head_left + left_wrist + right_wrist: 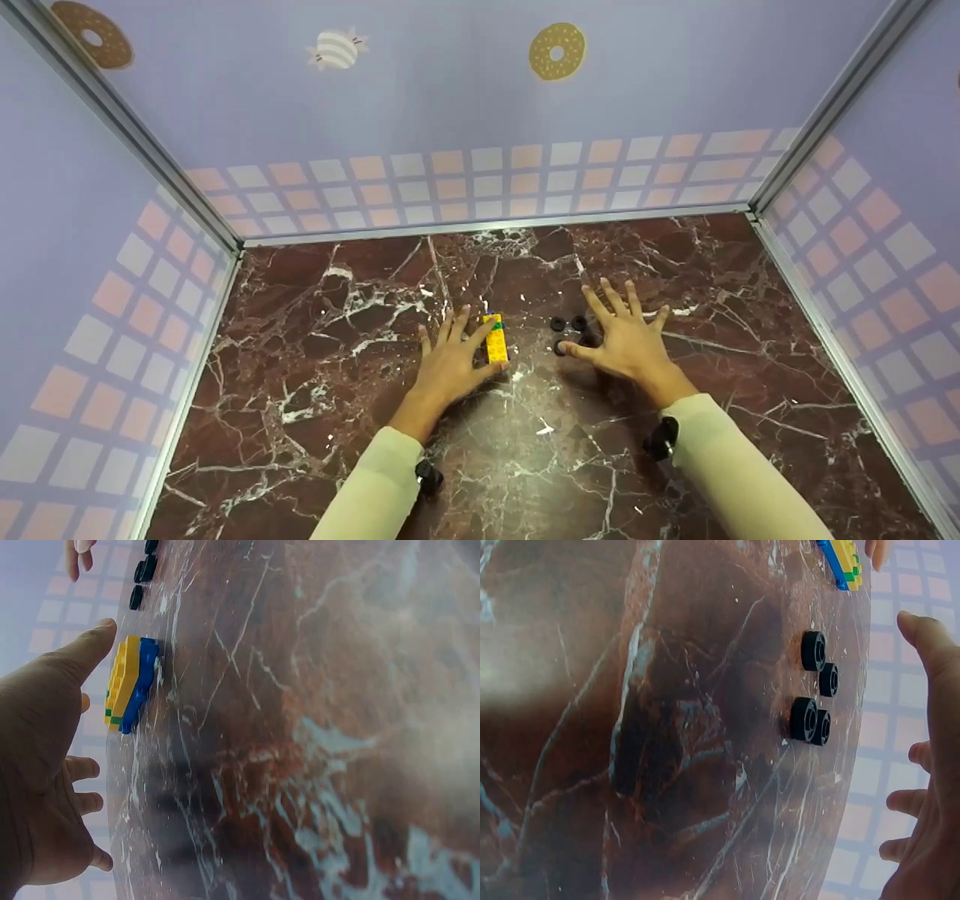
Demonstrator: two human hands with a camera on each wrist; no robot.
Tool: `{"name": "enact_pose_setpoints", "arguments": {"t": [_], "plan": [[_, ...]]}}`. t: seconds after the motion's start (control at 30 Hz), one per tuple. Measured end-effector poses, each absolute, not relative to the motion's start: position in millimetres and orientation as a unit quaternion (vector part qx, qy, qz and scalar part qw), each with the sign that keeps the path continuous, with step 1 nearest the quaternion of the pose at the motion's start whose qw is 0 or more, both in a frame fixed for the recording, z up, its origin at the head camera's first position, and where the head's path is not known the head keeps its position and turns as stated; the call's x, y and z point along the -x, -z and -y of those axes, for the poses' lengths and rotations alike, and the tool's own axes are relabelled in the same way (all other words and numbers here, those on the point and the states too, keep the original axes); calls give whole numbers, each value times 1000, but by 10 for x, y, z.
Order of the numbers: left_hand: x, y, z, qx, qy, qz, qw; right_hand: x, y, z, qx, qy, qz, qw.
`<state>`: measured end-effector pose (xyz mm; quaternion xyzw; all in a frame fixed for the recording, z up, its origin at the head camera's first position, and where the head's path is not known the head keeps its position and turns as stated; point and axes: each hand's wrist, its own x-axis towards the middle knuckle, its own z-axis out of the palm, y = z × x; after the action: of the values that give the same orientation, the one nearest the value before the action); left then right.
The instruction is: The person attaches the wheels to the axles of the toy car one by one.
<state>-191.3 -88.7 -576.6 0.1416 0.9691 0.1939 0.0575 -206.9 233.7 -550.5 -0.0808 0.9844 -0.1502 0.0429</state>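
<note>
A toy-brick assembly (pixel 496 345) lies on the table, yellow with studs on top, a green band near its far end and a blue base (pixel 139 686) below. My left hand (pixel 448 367) is spread beside it on the left, with index finger and thumb reaching over its edge in the head view. Several small black toy wheels (pixel 812 651) stand in a cluster to the right of the bricks. Over that cluster's right side my right hand (pixel 628 343) is spread, its thumb overlapping a near wheel in the head view. Neither hand grips anything.
The tabletop (pixel 337 450) is dark red marble pattern with white veins. Purple panels enclose it at the back (pixel 450 97), left (pixel 67 300) and right (pixel 885 262), with metal strips along their edges. A black wrist camera (pixel 429 478) sits on the left sleeve, another (pixel 661 439) on the right.
</note>
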Motion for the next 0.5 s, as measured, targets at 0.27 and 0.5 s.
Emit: {"name": "enact_pose_setpoints", "arguments": {"t": [0.27, 0.5], "plan": [[1956, 5825, 810, -150, -214, -963, 64, 2045, 5540, -2296, 87, 147, -985, 20], [1990, 5842, 773, -152, -227, -960, 64, 2026, 5560, -2296, 90, 148, -985, 19]]}}
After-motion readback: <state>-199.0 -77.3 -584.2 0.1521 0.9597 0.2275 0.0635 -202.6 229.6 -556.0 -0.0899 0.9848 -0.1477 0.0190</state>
